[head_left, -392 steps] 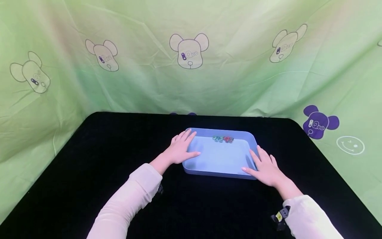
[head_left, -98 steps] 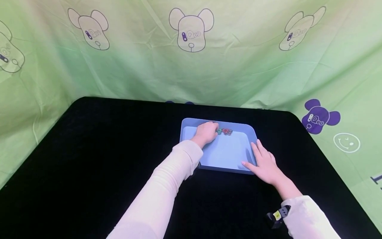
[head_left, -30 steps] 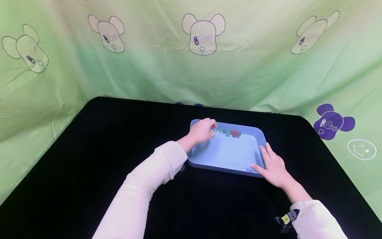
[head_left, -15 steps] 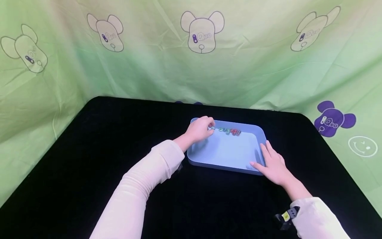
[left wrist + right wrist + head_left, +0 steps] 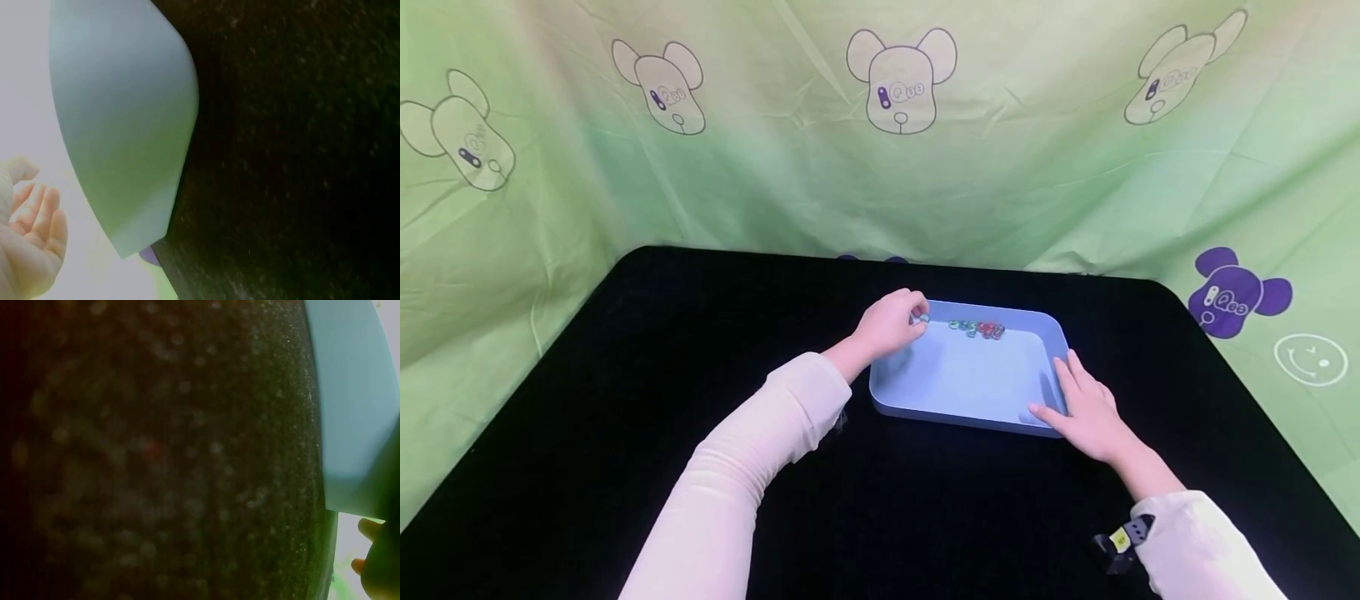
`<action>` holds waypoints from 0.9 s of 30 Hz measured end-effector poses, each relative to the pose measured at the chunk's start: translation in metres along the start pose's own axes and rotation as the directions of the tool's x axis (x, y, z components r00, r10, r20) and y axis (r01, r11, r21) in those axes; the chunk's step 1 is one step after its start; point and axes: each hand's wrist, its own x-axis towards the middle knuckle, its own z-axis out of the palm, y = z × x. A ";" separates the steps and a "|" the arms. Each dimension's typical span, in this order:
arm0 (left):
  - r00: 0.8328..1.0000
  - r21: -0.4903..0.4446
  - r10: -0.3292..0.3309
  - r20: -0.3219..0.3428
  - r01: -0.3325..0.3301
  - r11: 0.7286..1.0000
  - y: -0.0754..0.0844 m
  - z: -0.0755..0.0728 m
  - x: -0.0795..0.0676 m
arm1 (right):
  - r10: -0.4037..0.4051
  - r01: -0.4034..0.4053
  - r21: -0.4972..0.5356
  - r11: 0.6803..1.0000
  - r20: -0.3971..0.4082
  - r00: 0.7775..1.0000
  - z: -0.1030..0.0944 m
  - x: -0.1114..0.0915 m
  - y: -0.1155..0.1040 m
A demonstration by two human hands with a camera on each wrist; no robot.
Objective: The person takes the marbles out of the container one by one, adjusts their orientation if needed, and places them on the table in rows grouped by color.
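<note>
My left hand (image 5: 889, 323) is over the far left corner of the blue tray (image 5: 958, 417), thumb and index finger pinching a small green glass marble (image 5: 923, 317). Several green marbles (image 5: 964, 327) lie in the tray by its far wall, with several red marbles (image 5: 991, 331) directly right of them. My right hand (image 5: 1090, 417) rests on the tray's right rim, fingers straight, thumb over the near right corner. In the left wrist view, the left hand (image 5: 31, 250) is beside the tray's outer wall (image 5: 125, 125), its pinch hidden. Dark fingers (image 5: 369, 530) show in the right wrist view.
A black cloth (image 5: 625, 400) covers the table beneath the tray. Green curtain (image 5: 775, 167) printed with bear heads surrounds the table's back and sides. A small black device (image 5: 1123, 542) is strapped at the right sleeve (image 5: 1195, 542).
My left hand has moved left, away from the row, carrying the marble. The right hand stays on the rim. Thirteen seconds ago both hands lay at the tray's sides and the marbles were bunched together.
</note>
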 end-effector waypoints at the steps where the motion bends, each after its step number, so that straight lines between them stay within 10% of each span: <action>1: 1.000 -0.001 -0.001 -0.005 0.001 1.000 -0.001 -0.001 -0.001 | -0.001 0.001 -0.001 1.000 -0.001 1.000 0.000 0.000 0.000; 27: 0.998 -0.049 -0.031 -0.050 0.029 0.998 -0.017 -0.013 -0.008 | -0.001 0.001 -0.006 1.000 0.010 1.000 0.000 -0.001 0.000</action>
